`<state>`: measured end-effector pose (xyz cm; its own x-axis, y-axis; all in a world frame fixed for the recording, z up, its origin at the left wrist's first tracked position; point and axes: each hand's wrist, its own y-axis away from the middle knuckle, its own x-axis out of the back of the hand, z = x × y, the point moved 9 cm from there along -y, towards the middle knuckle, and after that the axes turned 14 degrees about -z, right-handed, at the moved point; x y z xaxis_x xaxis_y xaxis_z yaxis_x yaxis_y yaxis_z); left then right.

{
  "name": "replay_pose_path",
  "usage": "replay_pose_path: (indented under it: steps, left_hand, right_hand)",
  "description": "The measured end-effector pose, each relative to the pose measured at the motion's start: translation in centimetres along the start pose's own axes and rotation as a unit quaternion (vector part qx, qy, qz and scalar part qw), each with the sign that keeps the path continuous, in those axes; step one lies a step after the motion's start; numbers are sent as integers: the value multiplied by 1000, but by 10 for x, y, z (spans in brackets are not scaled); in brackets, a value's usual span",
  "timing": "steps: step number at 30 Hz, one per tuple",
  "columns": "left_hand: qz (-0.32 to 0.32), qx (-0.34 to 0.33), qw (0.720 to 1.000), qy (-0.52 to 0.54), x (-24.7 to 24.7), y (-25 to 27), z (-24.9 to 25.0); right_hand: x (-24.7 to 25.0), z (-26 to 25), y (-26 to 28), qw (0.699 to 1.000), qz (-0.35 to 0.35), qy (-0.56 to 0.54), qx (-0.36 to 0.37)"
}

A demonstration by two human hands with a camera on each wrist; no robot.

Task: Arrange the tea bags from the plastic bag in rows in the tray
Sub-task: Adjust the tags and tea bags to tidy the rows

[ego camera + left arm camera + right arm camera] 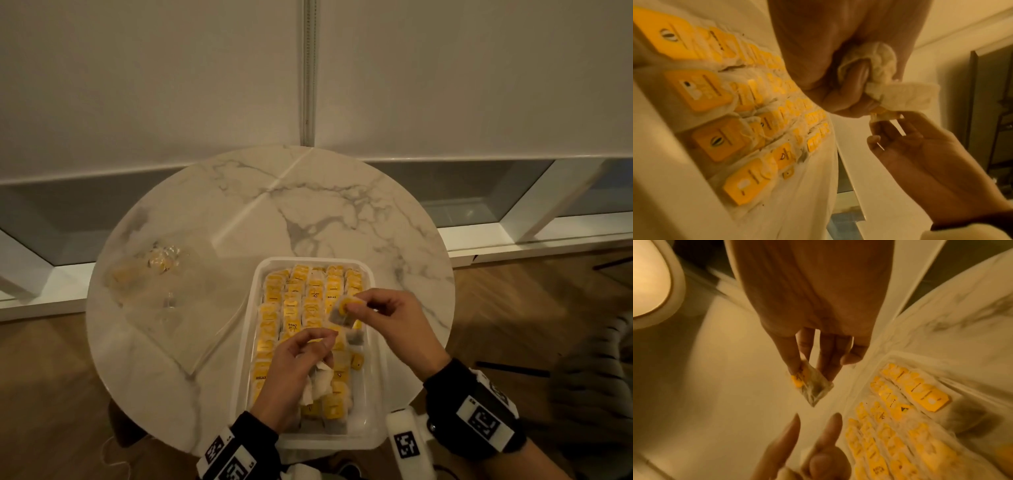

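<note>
With the tray (247, 342) nearly full of rowed tea bags (298, 308) and the plastic bag (164, 294) almost empty on the bench (342, 205), the right hand (394, 318) pinches another tea bag (344, 313) while the left hand (294, 370) clutches crumpled tissue (318, 383), so little seems left.

White rectangular plastic tray (250, 342) sits packed with rows of yellow-tagged paper tea bags (301, 308), nearly full; crumpled clear plastic bag (164, 294) lies left, nearly empty.

Tray (371, 404) near rim partly hidden behind left hand (294, 373) and both wrist bands; rows beneath the hands not countable. Plastic bag (161, 291) is blurred, contents indistinct. Tag print on the tea bag (346, 310) pinched by right hand (394, 318) is unreadable.
</note>
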<state>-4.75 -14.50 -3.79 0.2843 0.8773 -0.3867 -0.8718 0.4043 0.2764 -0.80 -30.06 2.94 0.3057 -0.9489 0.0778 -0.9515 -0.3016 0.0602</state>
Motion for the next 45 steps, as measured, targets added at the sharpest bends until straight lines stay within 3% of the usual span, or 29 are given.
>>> replay_pose_path:
  steps: [3,8,16,24,29,32,34,37,40,42,45]
  left_hand:
    - [11,1,1000,27,6,2,-1]
    - [12,-7,1000,15,7,5,2]
    - [12,-68,990,-122,-14,2,29]
    - [32,-144,949,-277,-16,11,51]
    - [39,-134,957,-255,-8,16,51]
    - [52,-116,961,-247,3,20,43]
    - [59,-100,962,-248,11,22,35]
    - [63,-76,962,-255,24,25,22]
    - [68,-56,959,-269,35,31,11]
    - [68,-49,957,-277,40,34,6]
    - [72,-45,954,-288,49,38,1]
  right_hand:
    - [14,-3,3,997,28,-64,13]
    - [25,10,12,996,47,-69,-3]
    - [7,23,20,991,16,-129,-6]
    - [10,25,30,991,6,-132,-4]
    - [17,26,28,987,17,-162,4]
    - [20,24,25,995,10,-101,-14]
    - [22,23,21,999,-3,29,-28]
    - [14,29,11,958,-51,279,-42]
    - [-6,40,1,876,-119,463,-65]
    - [-16,46,-4,818,-157,548,-82]
    - [-23,52,-12,755,-194,614,-122]
